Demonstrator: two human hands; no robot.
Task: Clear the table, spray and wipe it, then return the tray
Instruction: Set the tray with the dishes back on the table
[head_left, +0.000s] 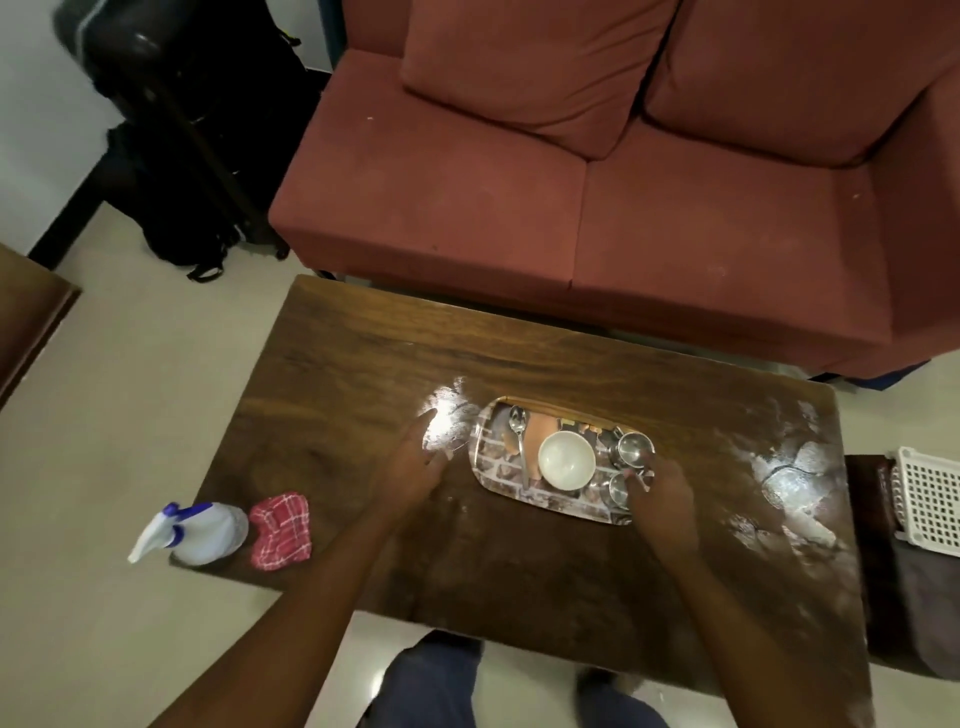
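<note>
Left hand (415, 465) beside, right hand (662, 501) on tray (493, 470)

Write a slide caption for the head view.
Left hand and right hand flank the tray on a powder-smeared table; spray bottle and cloth lie nearby.

A rust-red two-seat sofa (571, 208) stands on a pale tiled floor (104, 415). Black bags (208, 130) sit beside its left end, against a white wall (31, 104). A white lattice basket (930, 499) shows at the right.

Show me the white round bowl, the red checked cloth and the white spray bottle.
White round bowl (566, 460), head view, inner base.
Red checked cloth (280, 531), head view, centre.
White spray bottle (210, 535), head view, body.
</note>
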